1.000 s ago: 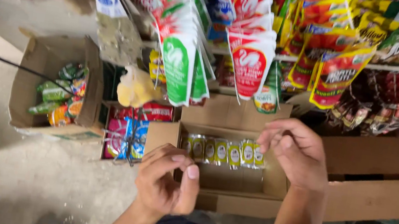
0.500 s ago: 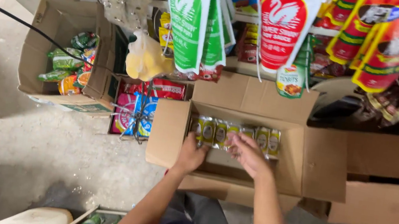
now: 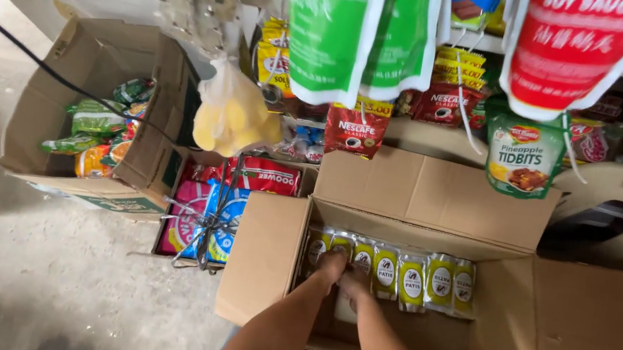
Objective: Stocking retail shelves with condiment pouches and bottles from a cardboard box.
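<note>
An open cardboard box (image 3: 263,262) sits in front of me on the floor. A row of several silver pouches with yellow-green labels (image 3: 413,279) stands along its far wall. Both my forearms reach down into the box. My left hand (image 3: 331,266) and my right hand (image 3: 355,282) are close together at the left end of the row, touching the leftmost pouches. Their fingers are curled down among the pouches and are partly hidden, so I cannot tell whether they grip one.
To the left stands an open box of green snack packets (image 3: 95,126), beside a smaller box of red and blue packets tied with string (image 3: 217,210). A bag of yellow items (image 3: 233,118) and large green (image 3: 334,22) and red (image 3: 577,50) pouches hang overhead. A black cable (image 3: 34,51) crosses the floor.
My right hand has slid left along the row to join my left hand at the left end. Both hands are lower in the box, and the view has closed in.
</note>
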